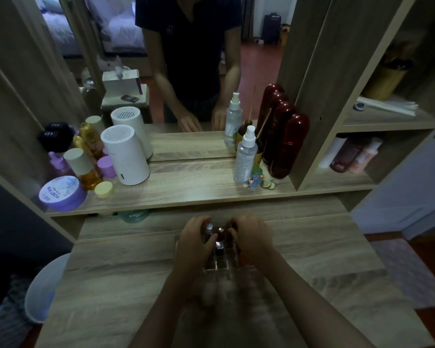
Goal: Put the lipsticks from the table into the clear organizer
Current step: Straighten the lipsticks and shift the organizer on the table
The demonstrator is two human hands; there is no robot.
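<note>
The clear organizer point(220, 263) stands on the wooden table point(111, 285), largely covered by both hands. My left hand point(194, 241) is closed around a lipstick with a silvery top point(208, 228) at the organizer's far left. My right hand point(253, 238) grips a dark red lipstick point(232, 225) at the far right side. Between the hands, two lipsticks stand upright in compartments: a dark red one point(221, 232) and one with a shiny cap point(219, 246). The front compartments look empty.
A raised shelf point(186, 189) behind the table carries a white cylinder point(126, 156), jars, bottles, a spray bottle point(245, 156) and red cases point(286, 146) in front of a mirror. A white bin point(45, 287) stands left of the table. Open shelving rises at right.
</note>
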